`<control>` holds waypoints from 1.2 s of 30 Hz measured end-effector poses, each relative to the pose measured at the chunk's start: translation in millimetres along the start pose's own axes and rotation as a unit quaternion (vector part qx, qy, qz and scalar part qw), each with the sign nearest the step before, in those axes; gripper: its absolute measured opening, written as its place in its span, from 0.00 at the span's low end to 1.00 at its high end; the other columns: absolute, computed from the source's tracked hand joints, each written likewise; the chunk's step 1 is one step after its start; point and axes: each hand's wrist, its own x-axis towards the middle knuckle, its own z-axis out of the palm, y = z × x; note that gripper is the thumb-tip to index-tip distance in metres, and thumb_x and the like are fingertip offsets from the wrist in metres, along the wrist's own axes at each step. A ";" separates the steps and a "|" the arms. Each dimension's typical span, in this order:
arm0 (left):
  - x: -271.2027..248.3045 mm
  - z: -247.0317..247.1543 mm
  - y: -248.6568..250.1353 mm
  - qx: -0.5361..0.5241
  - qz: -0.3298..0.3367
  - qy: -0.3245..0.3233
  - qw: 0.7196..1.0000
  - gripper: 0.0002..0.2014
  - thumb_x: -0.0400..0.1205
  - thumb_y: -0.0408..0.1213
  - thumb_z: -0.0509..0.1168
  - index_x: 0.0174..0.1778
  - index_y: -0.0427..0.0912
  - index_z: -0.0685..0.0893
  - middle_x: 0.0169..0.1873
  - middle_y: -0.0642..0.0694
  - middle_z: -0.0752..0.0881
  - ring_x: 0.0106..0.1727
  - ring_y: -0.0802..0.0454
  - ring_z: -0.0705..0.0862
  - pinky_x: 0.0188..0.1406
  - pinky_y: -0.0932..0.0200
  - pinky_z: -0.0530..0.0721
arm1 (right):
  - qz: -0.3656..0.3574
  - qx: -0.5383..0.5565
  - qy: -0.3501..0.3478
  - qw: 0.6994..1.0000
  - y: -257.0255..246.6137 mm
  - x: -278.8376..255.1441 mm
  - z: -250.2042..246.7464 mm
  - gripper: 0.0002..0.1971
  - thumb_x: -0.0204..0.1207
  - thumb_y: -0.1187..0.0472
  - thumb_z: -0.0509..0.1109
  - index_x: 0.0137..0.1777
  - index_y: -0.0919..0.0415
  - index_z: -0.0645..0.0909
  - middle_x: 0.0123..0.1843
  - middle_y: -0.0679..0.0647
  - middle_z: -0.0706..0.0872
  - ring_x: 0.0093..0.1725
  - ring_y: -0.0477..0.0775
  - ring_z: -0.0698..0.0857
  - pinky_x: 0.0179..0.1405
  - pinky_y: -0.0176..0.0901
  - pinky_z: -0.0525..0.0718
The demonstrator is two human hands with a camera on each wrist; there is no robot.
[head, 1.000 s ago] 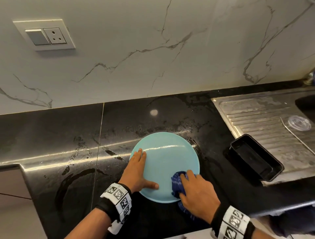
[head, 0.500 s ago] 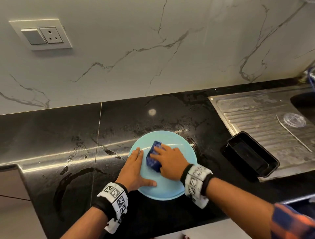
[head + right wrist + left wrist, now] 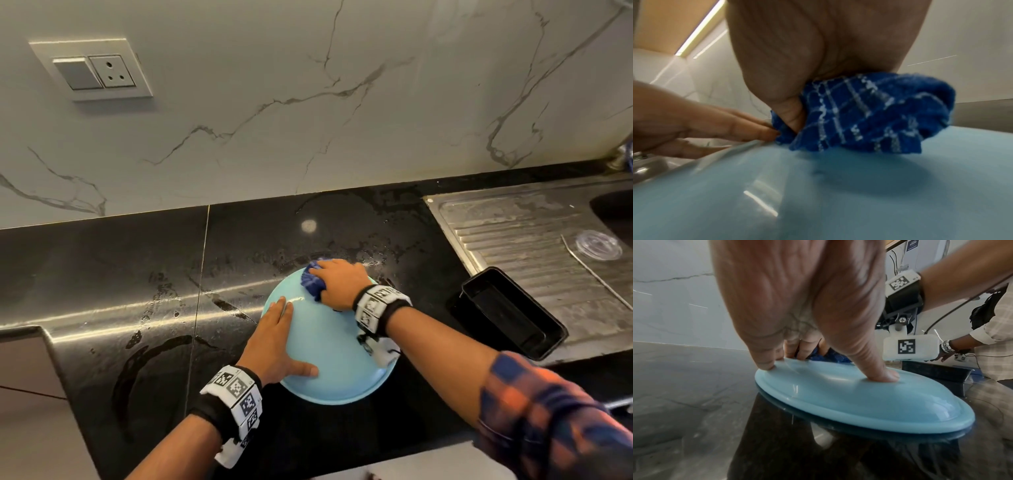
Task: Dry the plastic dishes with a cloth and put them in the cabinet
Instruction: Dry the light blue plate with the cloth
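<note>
The right hand (image 3: 337,281), fingers clenched round the blue checked cloth (image 3: 312,280), has swept from the light-blue plate's (image 3: 337,368) near edge to its far rim, so wiping continues while the left hand's (image 3: 274,342) flat, released fingers steady it.

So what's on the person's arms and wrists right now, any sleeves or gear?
Both hands are bare. Each wrist carries a black band with white blocks printed with black square markers: left wrist, right wrist. A white marker block hangs under the right band. The right arm has an orange and navy checked sleeve; the left forearm shows no sleeve.
</note>
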 end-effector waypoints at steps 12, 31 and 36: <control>3.9 2.5 -2.6 -0.019 -0.007 0.009 1.000 0.80 0.43 0.82 0.63 0.88 0.43 0.44 0.87 0.49 0.39 0.87 0.51 0.39 0.87 0.50 0.47 | 0.105 0.055 0.007 0.993 52.4 -40.0 -1.0 0.19 0.75 0.45 0.66 0.66 0.44 0.79 0.63 0.55 0.82 0.63 0.64 0.82 0.60 0.55 0.82; -10.8 9.0 7.3 0.013 -0.019 0.013 1.000 0.72 0.59 0.72 0.76 0.88 0.42 0.42 0.87 0.48 0.38 0.87 0.48 0.40 0.87 0.49 0.48 | 0.170 0.026 0.013 0.985 28.5 -132.6 20.3 0.18 0.73 0.41 0.63 0.58 0.48 0.81 0.55 0.50 0.81 0.57 0.58 0.84 0.48 0.50 0.81; -23.6 14.9 10.7 0.020 -0.022 0.000 1.000 0.75 0.50 0.83 0.57 0.88 0.43 0.41 0.87 0.49 0.37 0.87 0.48 0.39 0.85 0.51 0.45 | 0.143 0.049 -0.026 0.988 51.0 -58.7 -10.9 0.11 0.70 0.50 0.69 0.49 0.54 0.84 0.48 0.55 0.87 0.49 0.62 0.87 0.47 0.49 0.87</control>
